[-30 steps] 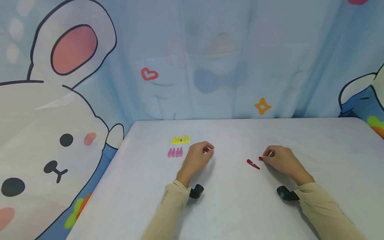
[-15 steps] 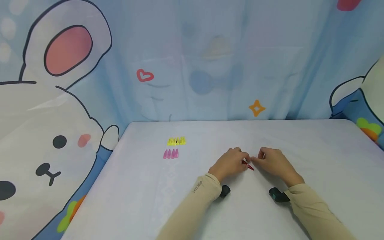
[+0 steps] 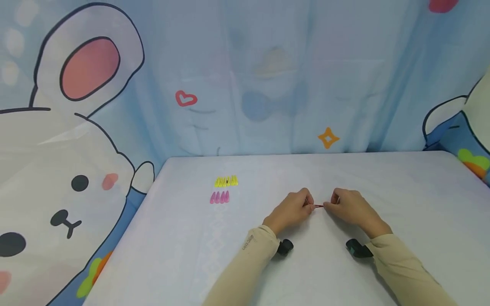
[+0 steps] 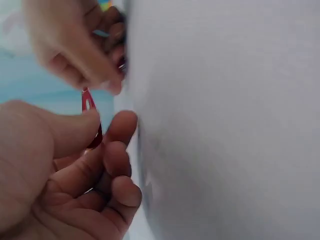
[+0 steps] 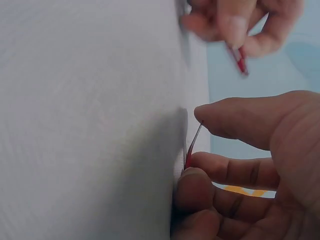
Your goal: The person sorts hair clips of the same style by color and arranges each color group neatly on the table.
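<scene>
My left hand (image 3: 291,211) pinches a red hair clip (image 4: 86,100) between thumb and forefinger, its narrow end pointing toward the other hand. Close by on the right, my right hand (image 3: 351,209) holds a second red hair clip (image 5: 188,159) just above the white table. That clip's thin metal arm stands spread away from its red body, against the thumb tip. In the head view only part of the left hand's clip shows, in the small gap between the hands, and the right hand's clip is hidden by the fingers.
A row of several yellow hair clips (image 3: 226,181) lies on the white table (image 3: 183,255), left of the hands. Just below it is a row of several pink hair clips (image 3: 220,197). Behind the table's far edge hangs a blue cartoon curtain (image 3: 268,76).
My left hand has moved right from beside the clip rows and picked the red hair clip up off the table. The clip has turned level, while the right hand has stayed nearly in place.
</scene>
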`<state>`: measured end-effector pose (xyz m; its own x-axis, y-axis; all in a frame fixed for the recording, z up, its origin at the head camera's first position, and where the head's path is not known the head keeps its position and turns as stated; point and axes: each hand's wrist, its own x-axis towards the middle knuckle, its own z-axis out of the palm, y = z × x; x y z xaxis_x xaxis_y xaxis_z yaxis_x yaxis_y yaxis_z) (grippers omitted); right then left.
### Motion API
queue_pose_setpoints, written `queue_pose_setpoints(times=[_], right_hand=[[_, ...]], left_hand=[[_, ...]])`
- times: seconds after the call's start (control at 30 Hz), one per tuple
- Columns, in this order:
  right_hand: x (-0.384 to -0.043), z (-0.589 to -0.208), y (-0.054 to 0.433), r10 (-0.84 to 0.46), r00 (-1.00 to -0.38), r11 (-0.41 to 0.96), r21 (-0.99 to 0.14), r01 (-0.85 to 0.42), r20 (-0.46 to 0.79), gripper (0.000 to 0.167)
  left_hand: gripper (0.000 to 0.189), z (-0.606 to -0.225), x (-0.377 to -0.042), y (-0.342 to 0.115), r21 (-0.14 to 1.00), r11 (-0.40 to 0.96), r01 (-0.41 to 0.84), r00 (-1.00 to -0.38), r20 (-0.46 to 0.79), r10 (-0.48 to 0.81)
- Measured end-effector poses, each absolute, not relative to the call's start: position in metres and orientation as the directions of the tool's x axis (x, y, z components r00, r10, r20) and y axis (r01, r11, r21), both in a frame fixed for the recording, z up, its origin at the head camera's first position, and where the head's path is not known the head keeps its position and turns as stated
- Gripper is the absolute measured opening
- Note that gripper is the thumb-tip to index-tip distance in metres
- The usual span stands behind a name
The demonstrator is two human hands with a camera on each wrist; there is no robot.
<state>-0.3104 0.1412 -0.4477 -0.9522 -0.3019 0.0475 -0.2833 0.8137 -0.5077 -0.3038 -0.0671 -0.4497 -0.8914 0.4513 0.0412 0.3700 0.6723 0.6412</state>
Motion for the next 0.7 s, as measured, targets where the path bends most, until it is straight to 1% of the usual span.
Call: queue_pose_setpoints(times=[0.1, 0.27, 0.4, 0.53, 0.7], right_hand=[[-0.310, -0.448, 0.142, -0.304, -0.952, 0.814, -0.507, -0.284, 0.045, 0.025], [-0.310, -0.449, 0.143, -0.308, -0.950, 0.811, -0.507, -0.290, 0.050, 0.025], [-0.310, -0.449, 0.143, -0.315, -0.949, 0.815, -0.504, -0.286, 0.030, 0.023], [-0.311, -0.448, 0.141, -0.326, -0.945, 0.819, -0.493, -0.293, 0.021, 0.019], [-0.313, -0.445, 0.139, -0.343, -0.939, 0.823, -0.473, -0.315, 0.030, 0.014]], left_hand=[[0.010, -0.452, -0.301, -0.080, 0.739, 0.601, 0.304, -0.923, 0.073, 0.378], [0.011, -0.453, -0.294, -0.103, 0.780, 0.559, 0.281, -0.942, 0.113, 0.315], [0.008, -0.455, -0.286, -0.121, 0.782, 0.571, 0.249, -0.958, 0.112, 0.263], [0.011, -0.457, -0.276, -0.139, 0.761, 0.615, 0.208, -0.976, 0.117, 0.185], [0.015, -0.455, -0.265, -0.164, 0.697, 0.677, 0.237, -0.971, 0.177, 0.158]])
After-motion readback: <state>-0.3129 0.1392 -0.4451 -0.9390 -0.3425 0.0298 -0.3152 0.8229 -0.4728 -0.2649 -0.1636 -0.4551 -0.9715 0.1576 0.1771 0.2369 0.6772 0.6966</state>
